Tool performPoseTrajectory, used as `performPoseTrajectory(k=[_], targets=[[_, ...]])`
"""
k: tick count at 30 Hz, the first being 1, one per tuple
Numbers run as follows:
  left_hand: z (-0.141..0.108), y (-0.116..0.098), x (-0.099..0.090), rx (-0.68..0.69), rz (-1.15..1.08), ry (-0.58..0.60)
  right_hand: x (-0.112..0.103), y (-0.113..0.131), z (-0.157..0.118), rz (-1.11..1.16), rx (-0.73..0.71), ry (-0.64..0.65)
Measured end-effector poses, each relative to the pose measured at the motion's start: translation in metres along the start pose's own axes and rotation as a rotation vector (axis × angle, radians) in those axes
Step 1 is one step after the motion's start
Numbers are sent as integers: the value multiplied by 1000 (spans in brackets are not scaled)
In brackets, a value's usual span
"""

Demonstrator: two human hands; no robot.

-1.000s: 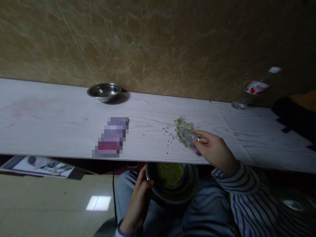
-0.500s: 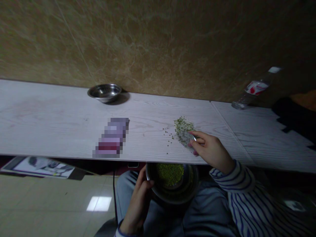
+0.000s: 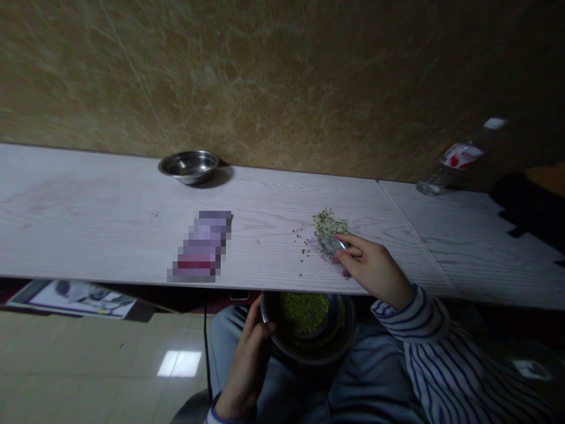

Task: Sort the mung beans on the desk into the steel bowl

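Observation:
My left hand (image 3: pixel 252 347) grips the left rim of a large metal bowl (image 3: pixel 304 356), which sits on my lap below the table edge. Many small green beans (image 3: pixel 305 311) lie inside it. Over the table, my right hand (image 3: pixel 375 265) pinches a clear, shiny piece (image 3: pixel 329 246) that looks like a plastic lid or dish. Part of it is hidden behind my fingers. Just beyond it, a patch of green beans (image 3: pixel 327 222) is spread on the tabletop, with several loose ones to its left.
A small metal bowl (image 3: pixel 189 168) stands near the wall. A blurred purple, flat item (image 3: pixel 203 244) lies left of centre on the white table (image 3: pixel 88 218). At the right are a plastic bottle (image 3: pixel 459 158) and a dark cloth (image 3: pixel 529 206).
My right hand has shifted slightly left, and the clear piece in it has tilted. My left hand keeps its hold on the large bowl.

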State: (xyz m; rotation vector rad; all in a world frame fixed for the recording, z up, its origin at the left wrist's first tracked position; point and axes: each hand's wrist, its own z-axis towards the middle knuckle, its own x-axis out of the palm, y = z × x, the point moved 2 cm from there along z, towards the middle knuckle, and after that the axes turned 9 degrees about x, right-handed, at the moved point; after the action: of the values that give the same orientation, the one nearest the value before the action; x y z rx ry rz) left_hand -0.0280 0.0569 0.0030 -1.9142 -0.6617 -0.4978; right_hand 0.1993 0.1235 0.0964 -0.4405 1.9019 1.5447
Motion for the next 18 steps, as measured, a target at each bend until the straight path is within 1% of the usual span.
performPoseTrajectory(k=[5,9,15,18], targets=[[0,-1,0,16,13,9,-2,0,1,-2,9,-31],[1,1,-2,20,11,25,-1,0,1,3,5,-14],[3,5,-7,-7,-20,5,1,-1,5,-66,-34,-81],[2,4,-7,12,-18,-5,5,0,6,-83,-49,-96]])
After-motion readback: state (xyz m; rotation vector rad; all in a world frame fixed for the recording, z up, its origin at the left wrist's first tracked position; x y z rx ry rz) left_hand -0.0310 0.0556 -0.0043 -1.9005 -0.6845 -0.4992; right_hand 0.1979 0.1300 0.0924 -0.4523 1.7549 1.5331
